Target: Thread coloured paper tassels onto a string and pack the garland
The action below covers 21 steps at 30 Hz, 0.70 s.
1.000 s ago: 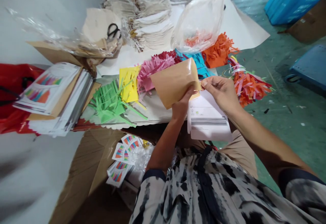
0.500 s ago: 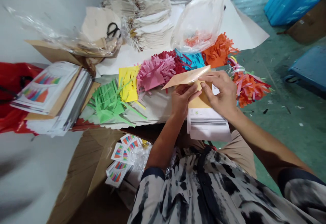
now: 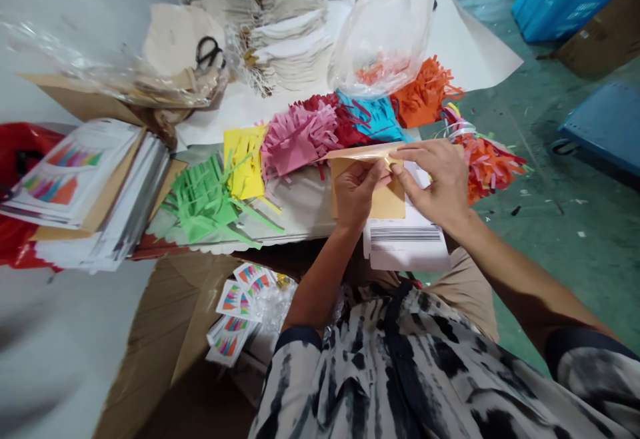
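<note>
In the middle of the head view, both hands are at the upper edge of a tan kraft sheet [image 3: 389, 208]. Along that edge runs a shiny strip that looks like clear film. My left hand [image 3: 356, 191] pinches the edge between thumb and fingers. Just beside it, my right hand [image 3: 440, 178] has thumb and fingers closed on the same edge, the fingertips of both hands nearly touching. Below them, a white printed sheet with a barcode [image 3: 407, 246] extends past the table's front edge. Part of the kraft sheet is hidden by my hands.
Paper tassel bundles in green [image 3: 203, 196], yellow [image 3: 245, 159], pink [image 3: 297, 136], blue [image 3: 373, 116] and orange [image 3: 425, 96] line the table. Printed cards [image 3: 80, 172] are stacked left. Scissors [image 3: 209, 51] lie behind. An open carton [image 3: 165, 332] stands below.
The raised tan flap has tipped down and now appears nearly edge-on, with more of the kraft sheet showing beneath it. Both hands stay closed on it. The view has shifted slightly.
</note>
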{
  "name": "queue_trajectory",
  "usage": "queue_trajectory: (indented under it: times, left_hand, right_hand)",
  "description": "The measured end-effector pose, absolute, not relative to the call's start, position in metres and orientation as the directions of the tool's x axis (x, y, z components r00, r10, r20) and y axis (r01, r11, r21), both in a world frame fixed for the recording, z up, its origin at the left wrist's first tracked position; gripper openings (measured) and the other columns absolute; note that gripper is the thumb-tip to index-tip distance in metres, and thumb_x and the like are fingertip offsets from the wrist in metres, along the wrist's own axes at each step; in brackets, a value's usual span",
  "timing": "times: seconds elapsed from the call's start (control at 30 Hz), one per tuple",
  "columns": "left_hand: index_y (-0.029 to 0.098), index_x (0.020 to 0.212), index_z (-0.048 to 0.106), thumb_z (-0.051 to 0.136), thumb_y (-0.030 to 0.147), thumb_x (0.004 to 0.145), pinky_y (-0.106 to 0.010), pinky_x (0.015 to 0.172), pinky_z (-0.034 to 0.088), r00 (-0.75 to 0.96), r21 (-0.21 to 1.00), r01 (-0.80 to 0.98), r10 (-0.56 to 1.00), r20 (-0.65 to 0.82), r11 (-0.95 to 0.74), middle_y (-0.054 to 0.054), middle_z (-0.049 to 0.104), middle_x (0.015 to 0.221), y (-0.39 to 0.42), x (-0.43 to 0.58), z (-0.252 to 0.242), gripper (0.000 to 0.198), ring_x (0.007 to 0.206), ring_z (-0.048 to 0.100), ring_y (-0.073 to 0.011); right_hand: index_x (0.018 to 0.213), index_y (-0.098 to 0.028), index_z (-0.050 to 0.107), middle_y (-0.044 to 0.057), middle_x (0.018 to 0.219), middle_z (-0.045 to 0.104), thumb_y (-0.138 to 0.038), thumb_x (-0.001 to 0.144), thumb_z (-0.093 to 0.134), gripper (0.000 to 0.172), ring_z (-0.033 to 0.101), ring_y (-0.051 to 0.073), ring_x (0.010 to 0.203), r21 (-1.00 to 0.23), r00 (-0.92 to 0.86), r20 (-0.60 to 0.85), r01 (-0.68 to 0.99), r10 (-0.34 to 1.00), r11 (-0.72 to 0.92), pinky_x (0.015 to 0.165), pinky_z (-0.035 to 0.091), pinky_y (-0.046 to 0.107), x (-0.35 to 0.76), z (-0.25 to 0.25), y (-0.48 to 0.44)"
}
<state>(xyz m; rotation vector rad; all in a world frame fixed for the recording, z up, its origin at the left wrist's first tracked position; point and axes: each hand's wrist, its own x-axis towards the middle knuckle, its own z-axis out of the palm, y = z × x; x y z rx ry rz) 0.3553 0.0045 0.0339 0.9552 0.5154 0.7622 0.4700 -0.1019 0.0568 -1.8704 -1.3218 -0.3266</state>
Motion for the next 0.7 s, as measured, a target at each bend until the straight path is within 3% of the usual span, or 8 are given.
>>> queue_trajectory:
  times: [0.23,0.47,0.7]
  left_hand:
    - [0.022,0.093,0.084,0.095,0.049,0.083,-0.047,0.113,0.065,0.651,0.882,-0.322,0.757,-0.057,0.343,-0.003,0.085,0.097,-0.001,0.353,0.035,0.031,0.119,0.081,-0.0291]
    - [0.022,0.09,0.086,0.093,0.057,0.083,-0.051,0.105,0.069,0.683,0.869,-0.361,0.73,-0.001,0.339,-0.003,0.085,0.089,0.005,0.351,0.023,0.036,0.104,0.085,-0.0289]
    - [0.022,0.089,0.088,0.087,0.059,0.087,-0.042,0.095,0.072,0.652,0.933,-0.325,0.751,0.104,0.152,-0.003,0.086,0.089,0.011,0.349,0.011,0.037,0.092,0.084,-0.0228]
  right_hand:
    - [0.112,-0.034,0.082,0.004,0.115,0.084,-0.058,0.103,0.069,0.028,0.074,0.034,0.114,-0.391,0.377,0.622,0.909,0.687,-0.144,0.103,0.049,0.056,0.477,0.053,-0.108]
    - [0.119,-0.033,0.082,0.004,0.114,0.085,-0.053,0.105,0.068,0.028,0.075,0.032,0.112,-0.276,0.301,0.646,0.949,0.702,-0.153,0.104,0.048,0.055,0.48,0.05,-0.11]
    - [0.12,-0.032,0.081,0.006,0.112,0.084,-0.051,0.108,0.064,0.028,0.078,0.031,0.107,-0.464,0.361,0.617,0.885,0.699,-0.048,0.093,0.056,0.049,0.48,0.053,-0.111]
